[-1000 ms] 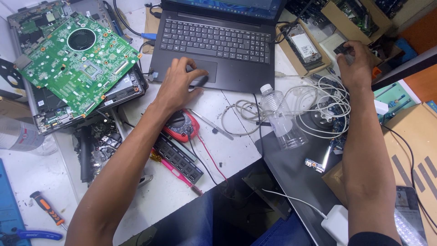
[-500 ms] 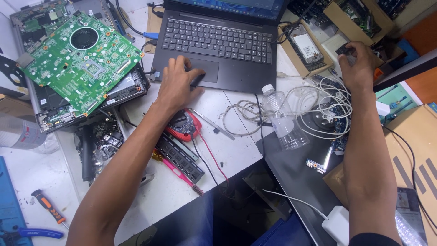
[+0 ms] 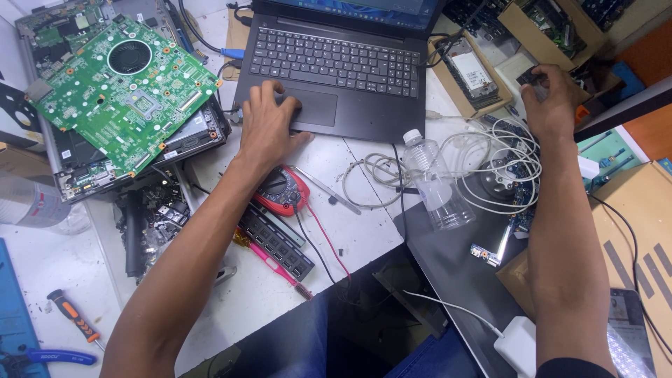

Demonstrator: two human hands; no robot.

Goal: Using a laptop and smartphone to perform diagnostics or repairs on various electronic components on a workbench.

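Far left: I see an orange-handled screwdriver point(image 3: 70, 316) lying on the white bench point(image 3: 364, 238), well apart from both hands.
Circuit board: a green motherboard point(image 3: 119, 87) rests tilted on an opened laptop chassis point(image 3: 189, 140).
Left hand: my left hand point(image 3: 269, 129) lies flat, fingers spread and slack, fingertips on the touchpad point(image 3: 311, 108) of the dark laptop point(image 3: 336, 70); it grips nothing.
Below it: a red multimeter point(image 3: 280, 190) sits just beside my wrist.
Middle: a clear plastic bottle point(image 3: 435, 183) stands by tangled white cables point(image 3: 504, 168).
Right hand: my right hand point(image 3: 549, 98) curls loosely around a small dark object point(image 3: 530, 75) at its fingertips; I cannot tell how firmly.
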